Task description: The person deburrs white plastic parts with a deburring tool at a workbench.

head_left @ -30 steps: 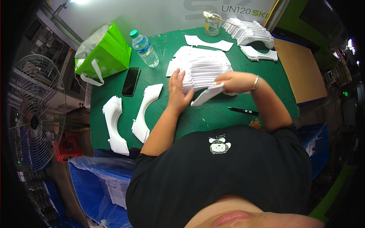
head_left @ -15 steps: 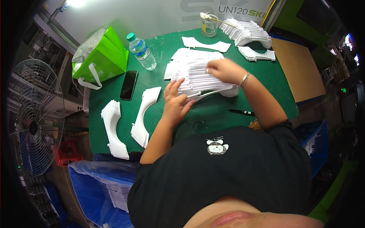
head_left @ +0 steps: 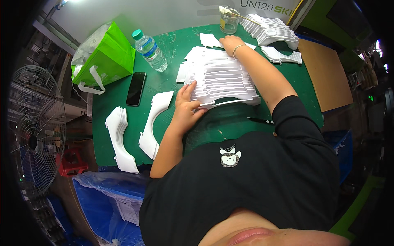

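My right grip (head_left: 232, 44) is over the middle of a single white curved plastic strip (head_left: 210, 40), which lies flat on the green-topped bench (head_left: 297, 90) just beyond the row of overlapping white curved plastic pieces (head_left: 223, 74). The strip's long axis runs left to right, its right end slightly nearer me, so my forearm comes across it from the near right side and its 2 ends show on either side of my fingers. Those fingers curl downward; I cannot tell whether they pinch the strip or only rest on it.

My left grip (head_left: 186, 108) is well apart from the strip, at the near left corner of the row. 2 fingers extend along the row's left edge, while the thumb is beside the end of the nearest piece; whether they pinch it, I cannot tell. Of my 2 hands, the right is clearly nearer the strip.
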The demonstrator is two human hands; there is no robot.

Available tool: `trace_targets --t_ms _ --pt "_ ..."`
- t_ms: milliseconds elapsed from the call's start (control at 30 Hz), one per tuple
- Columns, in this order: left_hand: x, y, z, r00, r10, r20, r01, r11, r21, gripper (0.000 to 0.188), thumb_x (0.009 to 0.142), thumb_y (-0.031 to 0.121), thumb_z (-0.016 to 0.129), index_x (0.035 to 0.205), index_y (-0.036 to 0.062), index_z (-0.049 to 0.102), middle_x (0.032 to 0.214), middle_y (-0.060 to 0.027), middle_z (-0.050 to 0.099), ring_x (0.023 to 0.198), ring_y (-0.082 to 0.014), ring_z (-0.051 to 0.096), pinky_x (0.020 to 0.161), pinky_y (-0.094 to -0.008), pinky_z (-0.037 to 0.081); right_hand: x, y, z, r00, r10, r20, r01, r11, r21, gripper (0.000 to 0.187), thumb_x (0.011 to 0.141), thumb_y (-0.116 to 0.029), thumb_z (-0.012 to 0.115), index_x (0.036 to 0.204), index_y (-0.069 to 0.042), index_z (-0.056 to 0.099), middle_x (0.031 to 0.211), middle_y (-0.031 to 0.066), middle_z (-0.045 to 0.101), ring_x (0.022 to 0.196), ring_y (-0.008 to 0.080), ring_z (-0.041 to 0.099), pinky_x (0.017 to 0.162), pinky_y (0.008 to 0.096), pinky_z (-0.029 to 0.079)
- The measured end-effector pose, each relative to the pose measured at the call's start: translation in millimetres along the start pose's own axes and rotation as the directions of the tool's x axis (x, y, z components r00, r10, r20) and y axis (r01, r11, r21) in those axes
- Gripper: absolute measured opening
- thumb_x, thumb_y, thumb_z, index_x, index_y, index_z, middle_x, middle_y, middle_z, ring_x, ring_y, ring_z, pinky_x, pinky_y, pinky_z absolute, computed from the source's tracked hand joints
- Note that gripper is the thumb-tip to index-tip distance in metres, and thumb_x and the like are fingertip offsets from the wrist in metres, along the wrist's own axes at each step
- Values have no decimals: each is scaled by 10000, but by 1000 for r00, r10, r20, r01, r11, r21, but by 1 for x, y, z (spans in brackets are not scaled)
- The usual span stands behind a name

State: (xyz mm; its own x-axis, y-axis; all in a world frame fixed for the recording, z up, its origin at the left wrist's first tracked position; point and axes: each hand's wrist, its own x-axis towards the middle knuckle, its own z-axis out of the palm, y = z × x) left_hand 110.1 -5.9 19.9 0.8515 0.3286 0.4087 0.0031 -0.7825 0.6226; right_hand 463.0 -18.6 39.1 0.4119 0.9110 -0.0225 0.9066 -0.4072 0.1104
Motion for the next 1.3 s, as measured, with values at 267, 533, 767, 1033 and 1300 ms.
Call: trace_targets --t_ms 267,533,767,1033,1300 --pt "3 7 -3 999 45 9 -45 999 -31 187 666 134 813 743 11 695 1504 -147 401 1354 -430 326 1086 -502 302 -65 42 -62 864 -68 -498 207 951 229 332 886 -182 572 1192 -56 605 1052 158 601 1017 343 585 889 400 476" --pt "3 9 1 998 54 -39 -59 991 -124 154 650 77 789 715 6 668 1474 -131 452 1337 -405 352 1093 -478 298 -257 109 -84 900 183 -397 60 848 527 331 990 -308 512 1117 -49 671 900 113 589 867 250 569 806 346 445" --pt "3 0 10 996 34 -79 -44 990 -137 176 660 82 792 689 -9 644 1463 -132 467 1345 -386 356 1098 -460 302 -349 82 -103 948 293 -125 -215 877 430 171 872 -213 664 931 -60 714 801 112 587 770 267 588 695 363 460" --pt "2 2 16 990 84 -111 -73 992 103 192 687 151 791 704 7 665 1449 -146 477 1332 -400 370 1100 -471 296 -283 -31 -55 970 -176 -166 211 950 229 106 759 -193 721 800 -106 677 839 79 651 823 284 660 713 406 529" --pt "-4 12 17 945 81 -317 -41 990 132 227 856 218 681 1002 45 678 1394 -195 497 1300 -397 416 1083 -474 317 -252 -76 -13 920 -83 -383 201 939 281 187 754 -189 728 855 -94 603 866 95 636 821 295 653 704 401 528"
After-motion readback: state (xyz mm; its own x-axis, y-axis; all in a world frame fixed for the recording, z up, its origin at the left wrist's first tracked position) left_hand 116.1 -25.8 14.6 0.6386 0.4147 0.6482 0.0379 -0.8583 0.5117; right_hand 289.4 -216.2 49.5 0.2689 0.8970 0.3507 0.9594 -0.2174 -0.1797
